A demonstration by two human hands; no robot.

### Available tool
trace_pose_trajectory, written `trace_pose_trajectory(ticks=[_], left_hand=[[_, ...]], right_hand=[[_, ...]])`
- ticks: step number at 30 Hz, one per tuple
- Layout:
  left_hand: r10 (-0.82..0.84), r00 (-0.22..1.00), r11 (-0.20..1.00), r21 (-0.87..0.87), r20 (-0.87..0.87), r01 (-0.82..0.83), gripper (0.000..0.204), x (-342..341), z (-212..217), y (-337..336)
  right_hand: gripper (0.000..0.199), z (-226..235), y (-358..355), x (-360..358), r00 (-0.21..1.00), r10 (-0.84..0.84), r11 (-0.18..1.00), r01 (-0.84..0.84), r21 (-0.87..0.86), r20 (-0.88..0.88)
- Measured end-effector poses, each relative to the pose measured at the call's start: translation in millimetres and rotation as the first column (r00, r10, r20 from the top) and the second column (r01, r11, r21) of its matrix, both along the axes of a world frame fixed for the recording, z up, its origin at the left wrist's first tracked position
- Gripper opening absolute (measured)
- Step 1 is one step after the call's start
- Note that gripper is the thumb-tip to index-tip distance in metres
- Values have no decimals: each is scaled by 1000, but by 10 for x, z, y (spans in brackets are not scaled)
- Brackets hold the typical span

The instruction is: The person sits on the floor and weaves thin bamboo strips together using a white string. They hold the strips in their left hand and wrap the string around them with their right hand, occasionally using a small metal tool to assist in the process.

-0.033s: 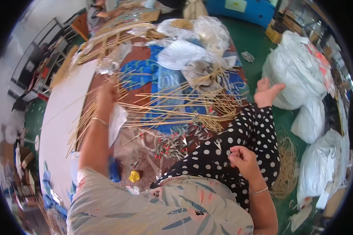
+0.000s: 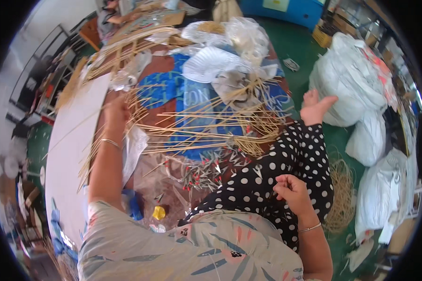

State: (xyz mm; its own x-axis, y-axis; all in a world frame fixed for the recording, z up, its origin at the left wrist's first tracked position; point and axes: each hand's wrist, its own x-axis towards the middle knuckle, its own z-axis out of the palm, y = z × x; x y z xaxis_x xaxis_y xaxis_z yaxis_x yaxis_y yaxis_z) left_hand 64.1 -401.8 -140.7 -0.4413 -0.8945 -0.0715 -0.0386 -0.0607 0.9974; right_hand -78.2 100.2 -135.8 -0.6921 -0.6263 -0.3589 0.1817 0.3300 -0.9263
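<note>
My left hand [image 2: 116, 111] reaches out over the far left of the table, fingers curled down among a spread of thin bamboo sticks [image 2: 206, 126]; whether it is gripping any stick I cannot tell, as the fingers are hidden among them. A thin bracelet [image 2: 110, 142] sits on that wrist. The sticks fan rightward across a blue printed sheet [image 2: 192, 100] to a loose bunch near my knee. My right hand [image 2: 291, 191] rests near me on my polka-dot lap [image 2: 272, 168], fingers loosely curled and holding nothing. Just left of it lies a scatter of small red-tipped clips [image 2: 204, 173]. Beyond the sticks sit crumpled clear plastic bags [image 2: 239, 42]. To the right, on the green floor [image 2: 300, 47], stand white sacks [image 2: 356, 89]; my bare foot [image 2: 315, 107] is next to them.
</note>
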Motion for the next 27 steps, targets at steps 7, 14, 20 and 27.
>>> trace_pose_trajectory(ticks=[7, 14, 20, 27], left_hand=[[147, 967, 988, 19, 210, -154, 23, 14, -198, -898], [91, 812, 683, -630, 576, 370, 15, -528, -1005, 93], [-281, 829, 179, -823, 483, 540, 3, -1370, -1170, 1798], [-76, 740, 139, -728, 668, 671, 5, -2084, -1370, 2066]], right_hand=[[21, -259, 254, 108, 976, -188, 982, 186, 30, 113], [19, -393, 139, 216, 981, -120, 983, 96, 153, 152], [18, -571, 118, 393, 977, -63, 978, 20, 207, 203], [18, -610, 247, 378, 956, -112, 980, 61, 188, 273]])
